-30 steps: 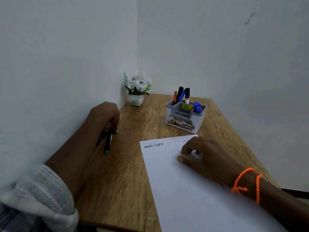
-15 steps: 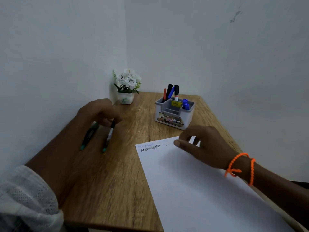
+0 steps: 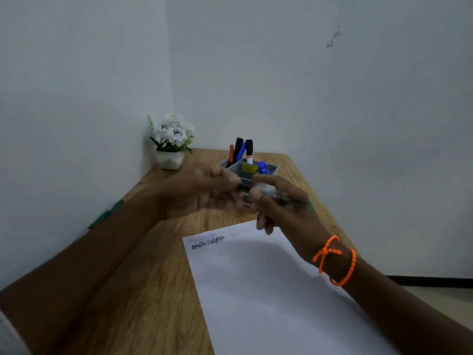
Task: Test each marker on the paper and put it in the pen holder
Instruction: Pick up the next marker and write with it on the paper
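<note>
Both hands raised above counter (image 3: 158, 290), met in front of pen holder (image 3: 268, 170). Left hand (image 3: 202, 193) blurred; fingers curled, something dark apparently pinched at fingertips (marker cannot be made out). Right hand (image 3: 284, 206) loosely spread, grip state cannot be told. Green marker (image 3: 106, 215) seen beside left forearm. Paper (image 3: 268, 290) laid flat, scribbles along top edge. Several markers stood in holder. Flower pot (image 3: 170, 160) set in corner.

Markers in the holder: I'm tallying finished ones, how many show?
5: red, black, blue and black-capped upright at back; a blue one at right. Hands may hide others.
</note>
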